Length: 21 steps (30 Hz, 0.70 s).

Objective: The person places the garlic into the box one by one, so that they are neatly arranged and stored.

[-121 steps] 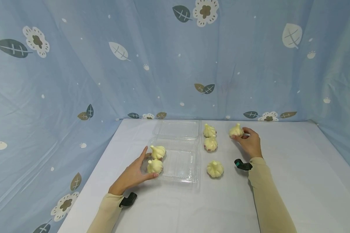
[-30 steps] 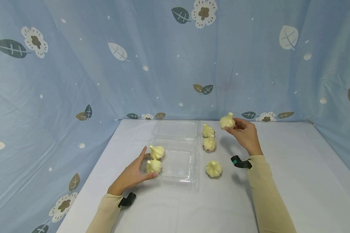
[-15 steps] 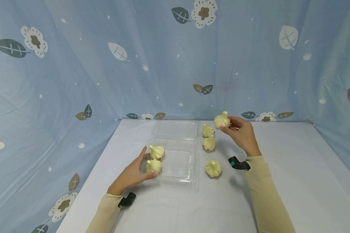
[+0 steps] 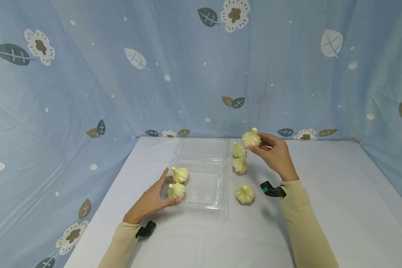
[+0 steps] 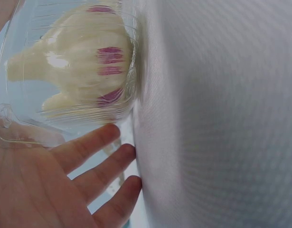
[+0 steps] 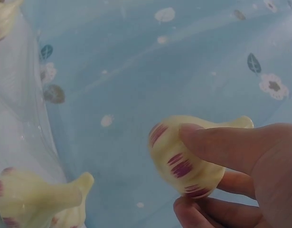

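In the head view, my left hand (image 4: 154, 201) lies along the left side of a clear plastic clamshell box (image 4: 204, 206), thumb at its front edge. The left wrist view shows straight, spread fingers (image 5: 100, 175) against the box wall. Inside the box on the left sit two garlic bulbs, one farther back (image 4: 181, 175) and one nearer (image 4: 176, 191). My right hand (image 4: 274, 154) pinches a pale garlic bulb (image 4: 251, 139) between thumb and fingers, raised above the table. Purple streaks mark this bulb (image 6: 183, 156) in the right wrist view.
Right of the box, two garlic bulbs stand close together, one behind (image 4: 238, 150) the other (image 4: 240, 165). Another garlic bulb (image 4: 245, 194) sits nearer the front. The box's open lid (image 4: 202, 149) lies behind its base. A blue patterned curtain (image 4: 187, 67) borders the white table (image 4: 335, 193).
My right hand has lifted the garlic bulb from the table at the back right and carried it leftward, now above and beside the pair of bulbs. The left hand stays at the box.
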Available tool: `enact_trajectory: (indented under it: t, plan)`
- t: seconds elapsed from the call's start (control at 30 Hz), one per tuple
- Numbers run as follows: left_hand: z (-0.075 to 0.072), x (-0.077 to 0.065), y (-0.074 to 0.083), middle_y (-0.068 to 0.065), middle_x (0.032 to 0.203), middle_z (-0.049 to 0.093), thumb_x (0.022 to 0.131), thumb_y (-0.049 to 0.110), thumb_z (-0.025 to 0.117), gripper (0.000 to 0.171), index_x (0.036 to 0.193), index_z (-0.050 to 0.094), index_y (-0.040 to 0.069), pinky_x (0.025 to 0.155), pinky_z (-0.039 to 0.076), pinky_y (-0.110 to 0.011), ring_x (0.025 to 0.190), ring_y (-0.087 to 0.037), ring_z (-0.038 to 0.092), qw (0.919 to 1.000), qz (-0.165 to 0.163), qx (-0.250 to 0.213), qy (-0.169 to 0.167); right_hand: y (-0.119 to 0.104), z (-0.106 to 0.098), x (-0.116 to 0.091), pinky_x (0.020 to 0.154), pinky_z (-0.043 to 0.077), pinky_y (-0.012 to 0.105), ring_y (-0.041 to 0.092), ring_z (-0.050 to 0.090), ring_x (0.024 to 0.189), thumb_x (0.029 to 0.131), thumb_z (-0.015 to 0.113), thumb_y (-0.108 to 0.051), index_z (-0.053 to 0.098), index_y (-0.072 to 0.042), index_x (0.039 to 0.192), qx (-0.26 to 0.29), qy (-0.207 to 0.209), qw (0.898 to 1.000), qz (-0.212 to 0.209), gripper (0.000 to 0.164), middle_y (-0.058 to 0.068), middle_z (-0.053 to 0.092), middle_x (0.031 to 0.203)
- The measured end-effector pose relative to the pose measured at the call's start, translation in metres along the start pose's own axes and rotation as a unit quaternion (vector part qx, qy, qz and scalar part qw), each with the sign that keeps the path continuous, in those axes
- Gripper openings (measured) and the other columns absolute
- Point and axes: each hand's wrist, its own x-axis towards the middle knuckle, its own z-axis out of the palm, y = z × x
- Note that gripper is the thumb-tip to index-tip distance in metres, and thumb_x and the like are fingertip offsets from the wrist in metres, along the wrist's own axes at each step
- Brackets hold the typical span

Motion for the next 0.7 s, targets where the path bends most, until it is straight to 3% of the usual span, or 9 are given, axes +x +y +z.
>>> enact_trajectory:
  t: [0.7]
  plan:
    - [-0.001, 0.0, 0.0, -0.006, 0.164, 0.044, 0.081, 0.068, 0.076, 0.126, 0.168, 0.001, 0.017, 0.121, 0.033, -0.064, 0.155, -0.038, 0.036, 1.0, 0.0, 0.002, -0.001, -0.017, 0.008, -0.004, 0.09, 0.052, 0.007, 0.025, 0.065, 0.111, 0.091, 0.082, -0.027, 0.062, -0.004, 0.141, 0.031, -0.015, 0.999, -0.033, 0.059, 0.016, 0.067, 0.135]
